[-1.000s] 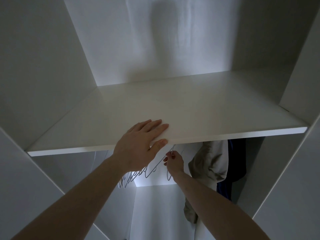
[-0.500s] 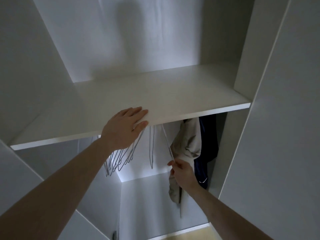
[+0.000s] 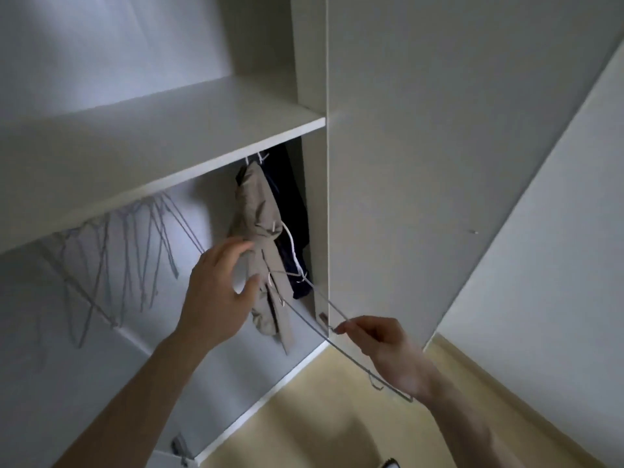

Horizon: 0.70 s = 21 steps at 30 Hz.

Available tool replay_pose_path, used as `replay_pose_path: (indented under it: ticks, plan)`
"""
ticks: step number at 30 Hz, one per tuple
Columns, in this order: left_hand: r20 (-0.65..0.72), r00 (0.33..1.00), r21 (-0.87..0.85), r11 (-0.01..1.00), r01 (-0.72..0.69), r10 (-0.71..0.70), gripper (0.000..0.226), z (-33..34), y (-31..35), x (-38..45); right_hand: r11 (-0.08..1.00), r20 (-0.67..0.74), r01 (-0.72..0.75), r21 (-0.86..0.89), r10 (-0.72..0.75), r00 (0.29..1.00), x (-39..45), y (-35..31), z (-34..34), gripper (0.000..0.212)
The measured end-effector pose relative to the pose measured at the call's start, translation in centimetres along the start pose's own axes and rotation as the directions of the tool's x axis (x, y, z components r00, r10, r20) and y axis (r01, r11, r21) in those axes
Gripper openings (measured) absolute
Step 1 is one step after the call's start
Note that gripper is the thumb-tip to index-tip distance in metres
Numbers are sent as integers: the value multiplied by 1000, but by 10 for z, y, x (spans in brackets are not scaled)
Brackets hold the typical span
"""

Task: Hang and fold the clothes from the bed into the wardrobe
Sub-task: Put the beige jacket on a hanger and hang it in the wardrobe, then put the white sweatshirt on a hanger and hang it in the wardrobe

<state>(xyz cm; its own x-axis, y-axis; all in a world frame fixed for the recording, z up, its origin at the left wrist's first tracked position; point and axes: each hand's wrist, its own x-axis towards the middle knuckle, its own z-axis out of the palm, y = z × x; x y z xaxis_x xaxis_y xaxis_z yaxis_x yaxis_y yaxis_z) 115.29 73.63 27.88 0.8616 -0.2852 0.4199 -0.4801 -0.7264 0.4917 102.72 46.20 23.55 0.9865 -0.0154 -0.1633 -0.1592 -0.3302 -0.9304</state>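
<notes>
My right hand pinches a thin wire hanger and holds it slanting out of the white wardrobe, in front of its right side panel. My left hand hovers open with spread fingers in front of a beige garment, which hangs below the shelf. Behind the beige garment hangs a dark navy garment with a white cord. Several bare wire hangers hang in a row to the left under the shelf.
The wardrobe's white side panel stands upright to the right, with a white wall beyond it. Pale wooden floor lies below. A metal hinge shows at the lower left edge.
My left hand left the shelf edge and dropped in front of the beige garment. My right hand drew the hanger down and out to the right. The view swung right and down.
</notes>
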Motion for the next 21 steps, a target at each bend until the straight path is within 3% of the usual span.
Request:
replay_pose_path:
  ticks: [5,8,14,21]
  plan:
    - [297,954,-200,976,89,-26,47,66,50,-66,993,-180,-104,-56,92,979,-125,20,-45,24]
    - [437,897,-230,972,44,63,47,98,95,-98,980,-290,-170,-99,135,947,-202,40,-66,24]
    - [548,766,-325,930,-174,335,52,148,229,-153,941,-603,-308,-140,165,780,-373,95,-104,24]
    - [635,595,-404,868,-289,493,54,212,395,-262,922,-777,-386,14,253,577,-590,151,-146,27]
